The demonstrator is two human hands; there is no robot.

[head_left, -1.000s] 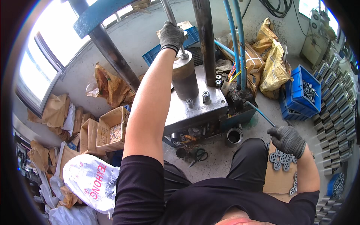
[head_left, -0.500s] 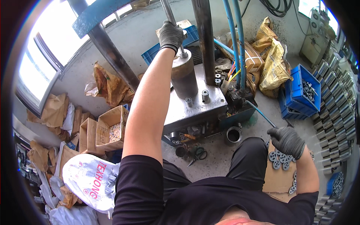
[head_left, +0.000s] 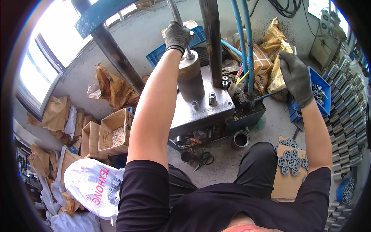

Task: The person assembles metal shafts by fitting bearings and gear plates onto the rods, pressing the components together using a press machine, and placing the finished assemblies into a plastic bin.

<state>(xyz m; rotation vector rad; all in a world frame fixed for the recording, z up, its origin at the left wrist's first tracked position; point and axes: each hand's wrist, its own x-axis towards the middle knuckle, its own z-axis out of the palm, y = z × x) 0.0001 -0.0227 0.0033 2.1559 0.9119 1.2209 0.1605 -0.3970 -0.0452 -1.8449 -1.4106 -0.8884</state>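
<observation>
My left hand [head_left: 177, 37], in a dark grey glove, is closed around a metal rod [head_left: 175, 12] above a thick steel cylinder [head_left: 191, 82]. A small metal ring shows beside its thumb; the fingers' far side is hidden. The cylinder stands on a press's steel plate [head_left: 181, 116], near two small metal bushings, one of them the taller bushing [head_left: 212, 99]. My right hand [head_left: 296, 77], also gloved, is raised with fingers stretched out. The blue pump lever [head_left: 266, 96] reaches to its palm side, where contact is hidden.
Press columns [head_left: 211, 42] and blue pipes [head_left: 249, 46] rise around the plate. Grey wheel-shaped parts lie on cardboard [head_left: 284, 185] at right, near blue crates [head_left: 315, 91]. Scissors [head_left: 204, 161] and a metal cup [head_left: 241, 139] sit on the floor. Cartons [head_left: 116, 131] stand left.
My right hand has moved up and away from me, its fingers going from wrapped round the lever to stretched out. The lever has swung upward. My left hand has barely moved.
</observation>
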